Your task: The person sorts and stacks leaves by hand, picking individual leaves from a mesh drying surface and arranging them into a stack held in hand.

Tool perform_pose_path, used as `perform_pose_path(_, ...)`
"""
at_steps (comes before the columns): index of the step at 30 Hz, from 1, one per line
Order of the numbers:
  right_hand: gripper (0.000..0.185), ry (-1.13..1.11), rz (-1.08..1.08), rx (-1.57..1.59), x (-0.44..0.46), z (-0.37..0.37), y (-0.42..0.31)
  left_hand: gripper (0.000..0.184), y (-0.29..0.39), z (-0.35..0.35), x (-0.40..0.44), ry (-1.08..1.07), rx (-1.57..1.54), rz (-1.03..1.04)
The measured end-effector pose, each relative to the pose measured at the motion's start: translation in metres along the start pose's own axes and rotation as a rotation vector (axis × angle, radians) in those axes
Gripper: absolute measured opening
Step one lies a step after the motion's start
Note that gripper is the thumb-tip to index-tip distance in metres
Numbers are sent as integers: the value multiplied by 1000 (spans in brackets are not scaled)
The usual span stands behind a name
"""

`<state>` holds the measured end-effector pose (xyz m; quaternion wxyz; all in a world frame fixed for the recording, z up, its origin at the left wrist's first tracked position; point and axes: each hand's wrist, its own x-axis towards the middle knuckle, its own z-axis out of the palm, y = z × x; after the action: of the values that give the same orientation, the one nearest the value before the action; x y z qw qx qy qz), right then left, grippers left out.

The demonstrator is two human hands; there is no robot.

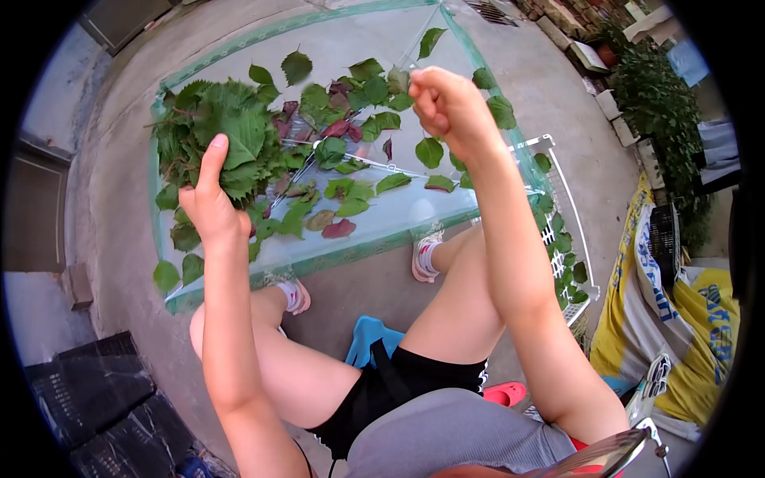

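Observation:
My left hand is closed around a thick bundle of green serrated leaves, its thumb pressed on the top leaf and stems sticking out to the left. My right hand is raised to the right, fingers curled with thumb and forefinger pinched together. Something thin shows faintly at those fingertips, too small to make out. Below both hands spreads a see-through sheet with a green border and thin metal ribs, like an opened clear umbrella. Loose green and purple leaves lie scattered over it.
A white wire rack with leaves on it stands at the right. Beyond are yellow-and-white sacks, a black crate and plants. Black boxes sit at lower left. A red shoe lies near my seat.

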<state>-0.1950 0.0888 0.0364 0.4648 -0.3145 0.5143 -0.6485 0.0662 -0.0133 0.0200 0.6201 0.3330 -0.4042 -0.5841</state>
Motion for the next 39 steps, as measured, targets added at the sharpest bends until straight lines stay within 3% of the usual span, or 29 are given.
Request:
perform_pose_path(6, 19, 62, 170, -518, 63, 0, 32, 37, 4, -20, 22, -46, -13, -242)
perform_pose_path(7, 19, 89, 122, -770, 82, -5, 49, 37, 11, -22, 24, -40, -29, -329)
perform_pose_path(9, 18, 131, 42, -1195, 121, -16, 80, 39, 18, -24, 29, -36, -64, -311)
perform_pose_path(15, 35, 180, -50, -1476, 177, -32, 158, 39, 27, -24, 36, 23, -222, -345)
perform_pose_path(18, 41, 235, -67, -1474, 191, -28, 186, 38, 24, -27, 40, 32, -195, -396)
perform_pose_path(20, 45, 429, -123, -1565, 197, -25, 197, 37, 22, -26, 41, 42, -170, -417)
perform_pose_path(23, 47, 395, -18, -1619, 206, -24, 199, 37, 21, -26, 41, 33, -173, -424)
perform_pose_path(29, 18, 432, 17, -1636, 212, -32, 200, 35, 19, -21, 43, 14, -199, -420)
perform_pose_path(33, 24, 376, 314, -1210, 206, -42, 171, 35, 16, -21, 42, 24, -202, -431)
perform_pose_path(37, 18, 368, 320, -968, 194, -58, 159, 35, 15, -24, 44, 22, -212, -438)
perform_pose_path(39, 16, 357, 359, -656, 179, -56, 146, 34, 15, -25, 44, 18, -203, -454)
